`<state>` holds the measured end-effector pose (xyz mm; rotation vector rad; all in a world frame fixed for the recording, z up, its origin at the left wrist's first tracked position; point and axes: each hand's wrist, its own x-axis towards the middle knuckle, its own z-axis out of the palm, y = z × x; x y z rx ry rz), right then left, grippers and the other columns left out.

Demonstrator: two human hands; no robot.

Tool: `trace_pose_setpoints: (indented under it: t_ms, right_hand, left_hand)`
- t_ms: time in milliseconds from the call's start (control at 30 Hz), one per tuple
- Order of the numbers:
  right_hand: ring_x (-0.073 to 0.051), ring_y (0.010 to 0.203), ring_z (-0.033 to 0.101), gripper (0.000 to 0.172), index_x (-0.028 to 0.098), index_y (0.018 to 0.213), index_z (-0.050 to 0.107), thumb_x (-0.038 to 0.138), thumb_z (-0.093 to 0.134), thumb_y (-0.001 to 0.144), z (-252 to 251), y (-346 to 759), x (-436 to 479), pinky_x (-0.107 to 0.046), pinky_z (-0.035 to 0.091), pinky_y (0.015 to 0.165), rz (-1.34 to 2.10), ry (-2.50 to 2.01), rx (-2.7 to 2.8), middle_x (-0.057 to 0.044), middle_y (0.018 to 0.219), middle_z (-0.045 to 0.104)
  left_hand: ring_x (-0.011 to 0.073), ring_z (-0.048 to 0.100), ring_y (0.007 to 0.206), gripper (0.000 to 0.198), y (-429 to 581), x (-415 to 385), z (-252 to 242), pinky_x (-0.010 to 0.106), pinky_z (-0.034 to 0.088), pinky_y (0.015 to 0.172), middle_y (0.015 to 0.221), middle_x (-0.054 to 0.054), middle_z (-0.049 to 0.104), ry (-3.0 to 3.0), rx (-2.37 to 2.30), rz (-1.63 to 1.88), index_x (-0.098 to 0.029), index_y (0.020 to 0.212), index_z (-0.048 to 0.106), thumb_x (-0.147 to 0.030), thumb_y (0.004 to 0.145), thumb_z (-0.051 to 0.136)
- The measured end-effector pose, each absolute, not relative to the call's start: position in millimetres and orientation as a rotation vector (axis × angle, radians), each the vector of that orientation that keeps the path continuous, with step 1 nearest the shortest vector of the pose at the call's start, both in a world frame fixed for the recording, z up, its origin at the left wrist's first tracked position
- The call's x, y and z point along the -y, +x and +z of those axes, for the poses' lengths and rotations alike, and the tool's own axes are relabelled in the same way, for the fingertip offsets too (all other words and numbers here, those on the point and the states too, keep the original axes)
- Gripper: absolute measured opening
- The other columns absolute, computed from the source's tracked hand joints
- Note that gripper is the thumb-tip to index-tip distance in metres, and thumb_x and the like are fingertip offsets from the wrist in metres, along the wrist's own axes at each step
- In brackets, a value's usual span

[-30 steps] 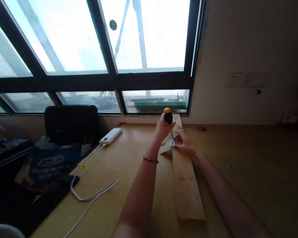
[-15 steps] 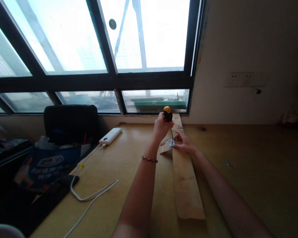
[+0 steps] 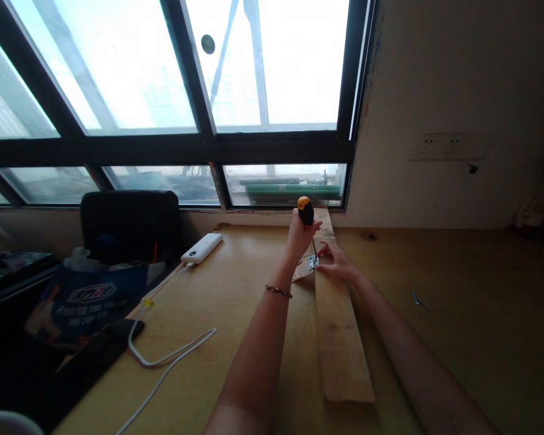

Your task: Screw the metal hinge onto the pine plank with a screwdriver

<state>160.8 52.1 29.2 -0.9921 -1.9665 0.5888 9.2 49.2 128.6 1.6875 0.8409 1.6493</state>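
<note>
My left hand (image 3: pixel 301 234) is closed around a screwdriver (image 3: pixel 305 211) with a black and yellow handle. The shaft points down, its tip at a small silver hinge (image 3: pixel 313 262). That hinge lies on the left edge of a long wooden board (image 3: pixel 343 338) and reaches over a smaller wood piece (image 3: pixel 303 270) beside it. With thumb and fingers my right hand (image 3: pixel 337 262) pinches the hinge's right side, resting on the board. Whether a screw sits under the tip is too small to tell.
Board and hands are on a wooden table (image 3: pixel 254 314). A white power bank (image 3: pixel 202 248) with a white cable (image 3: pixel 172 357) lies on the left. Small metal pieces (image 3: pixel 419 300) lie to the right. A black chair (image 3: pixel 129 226) with a blue bag (image 3: pixel 95 302) stands left of the table.
My left hand has turned around the screwdriver handle, and its wrist and forearm have shifted slightly right. The handle leans a little differently. My right hand and the board look unmoved.
</note>
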Motion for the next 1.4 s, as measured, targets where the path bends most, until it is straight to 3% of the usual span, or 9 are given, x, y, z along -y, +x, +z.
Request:
trace_pose_setpoints:
  t_ms: [300,533,800,1000,1167,1400]
  right_hand:
    - [-0.019,0.088,0.055,0.074,0.020,0.123,0.038,0.033,0.072,0.059,30,161,-51,-0.039,0.043,0.086,0.581,-0.990,1.974,-0.005,0.094,0.058]
    - [-0.019,0.088,0.055,0.074,0.021,0.123,0.038,0.032,0.072,0.059,31,161,-51,-0.038,0.043,0.086,0.600,-0.983,1.971,-0.004,0.094,0.058]
    - [-0.019,0.088,0.056,0.073,0.020,0.123,0.038,0.032,0.072,0.059,29,160,-52,-0.039,0.042,0.087,0.599,-0.996,1.965,-0.005,0.095,0.058]
    - [-0.019,0.088,0.055,0.071,0.020,0.121,0.039,0.032,0.072,0.059,32,160,-50,-0.039,0.041,0.087,0.579,-1.011,1.981,-0.004,0.094,0.059]
    - [-0.019,0.088,0.056,0.072,0.020,0.122,0.039,0.032,0.072,0.059,33,160,-49,-0.040,0.040,0.088,0.573,-1.015,1.980,-0.004,0.093,0.059]
    - [-0.019,0.089,0.055,0.072,0.020,0.122,0.039,0.033,0.072,0.059,31,160,-50,-0.038,0.041,0.087,0.573,-1.000,1.978,-0.005,0.094,0.059]
  left_hand:
    - [0.0103,0.051,0.067,0.041,8,-55,122,0.021,0.043,0.055,0.076,-0.002,0.048,1.757,-0.905,1.669,-0.018,0.094,0.043,-0.025,0.062,0.068]
    - [0.0122,0.053,0.069,0.033,6,-53,123,0.024,0.045,0.060,0.075,0.001,0.054,1.881,-0.891,1.545,-0.014,0.085,0.052,-0.027,0.060,0.070]
    - [0.0174,0.061,0.085,0.043,0,-49,127,0.032,0.048,0.073,0.091,0.009,0.063,1.690,-0.698,1.467,-0.015,0.103,0.040,-0.019,0.067,0.063]
    - [0.0166,0.061,0.083,0.044,6,-47,125,0.031,0.048,0.072,0.091,0.009,0.061,1.857,-0.783,1.488,-0.015,0.113,0.035,-0.020,0.075,0.055]
    - [0.0177,0.061,0.077,0.056,6,-44,128,0.029,0.047,0.068,0.083,0.005,0.062,1.911,-0.935,1.535,-0.016,0.110,0.039,-0.027,0.064,0.069]
    - [0.0169,0.061,0.073,0.036,6,-39,134,0.028,0.047,0.063,0.080,0.005,0.063,1.924,-0.954,1.539,-0.017,0.100,0.042,-0.022,0.071,0.061]
